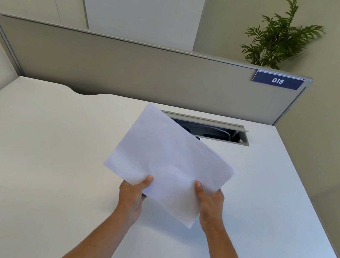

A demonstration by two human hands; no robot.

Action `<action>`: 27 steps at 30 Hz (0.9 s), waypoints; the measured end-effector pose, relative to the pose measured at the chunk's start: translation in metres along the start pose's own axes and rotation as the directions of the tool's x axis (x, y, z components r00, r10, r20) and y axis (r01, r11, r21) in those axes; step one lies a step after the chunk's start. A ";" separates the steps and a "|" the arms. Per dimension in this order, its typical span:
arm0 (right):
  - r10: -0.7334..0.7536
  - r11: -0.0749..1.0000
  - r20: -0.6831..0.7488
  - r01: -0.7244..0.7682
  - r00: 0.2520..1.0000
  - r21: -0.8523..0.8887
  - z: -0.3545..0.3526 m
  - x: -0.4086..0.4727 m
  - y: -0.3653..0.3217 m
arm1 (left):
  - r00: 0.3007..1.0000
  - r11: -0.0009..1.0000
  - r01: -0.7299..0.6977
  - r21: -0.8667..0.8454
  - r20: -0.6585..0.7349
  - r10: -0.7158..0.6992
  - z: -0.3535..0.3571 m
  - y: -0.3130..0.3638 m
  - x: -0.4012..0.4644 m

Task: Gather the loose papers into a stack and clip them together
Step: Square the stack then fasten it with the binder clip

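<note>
White papers (167,164) are up in the air over the desk (37,151), tilted, with one corner pointing down. Both hands hold them at the near edge. The left hand (131,196) pinches the left side, thumb on top and fingers curled under. The right hand (210,205) pinches the right side the same way. At the far right edge a second sheet peeks out a little, so the sheets do not look fully lined up.

No clip shows anywhere. It may be hidden behind the papers, or out of view.

I think a few things could go wrong. The hands hold only one edge, so the far part of the papers can bend and flop. If a thumb lets go, a sheet could slide out and drop. If the sheets are clipped while they are uneven, the stack ends up crooked. To pick up a clip, one hand must let go, and then the other has to hold everything alone.

Behind the papers is an open cable slot (215,132) in the desk. A loose sheet could slip into it. Farther back are a grey wall panel (129,70), a blue sign (277,80) that says 018, and a green plant (278,39).
</note>
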State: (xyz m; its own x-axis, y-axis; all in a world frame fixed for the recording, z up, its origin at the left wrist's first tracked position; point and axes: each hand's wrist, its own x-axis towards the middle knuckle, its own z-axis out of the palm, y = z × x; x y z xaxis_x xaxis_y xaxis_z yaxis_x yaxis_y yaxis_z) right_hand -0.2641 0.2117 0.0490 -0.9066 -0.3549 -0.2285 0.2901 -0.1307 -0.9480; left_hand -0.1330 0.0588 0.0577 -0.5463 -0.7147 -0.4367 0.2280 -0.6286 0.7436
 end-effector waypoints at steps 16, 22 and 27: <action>-0.019 0.956 0.069 0.038 0.997 -0.291 -0.032 0.017 -0.024 | 0.973 0.804 -0.164 0.572 0.227 0.038 -0.031 0.071 0.036; -0.183 0.949 0.044 0.188 0.982 -0.254 -0.012 0.019 -0.048 | 0.921 0.723 -0.389 0.571 0.269 0.283 -0.016 0.071 0.030; -0.176 0.942 0.107 0.199 0.979 -0.271 -0.017 0.020 -0.043 | 0.917 0.747 -0.398 0.532 0.230 0.325 -0.021 0.066 0.024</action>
State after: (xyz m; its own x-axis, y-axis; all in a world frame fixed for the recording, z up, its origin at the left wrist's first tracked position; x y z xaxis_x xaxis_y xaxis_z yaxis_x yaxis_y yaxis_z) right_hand -0.2996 0.2260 0.0809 -0.9053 -0.4234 -0.0332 0.0097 0.0576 -0.9983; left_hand -0.1140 -0.0068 0.0859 -0.6121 -0.7896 -0.0427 -0.0411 -0.0221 0.9989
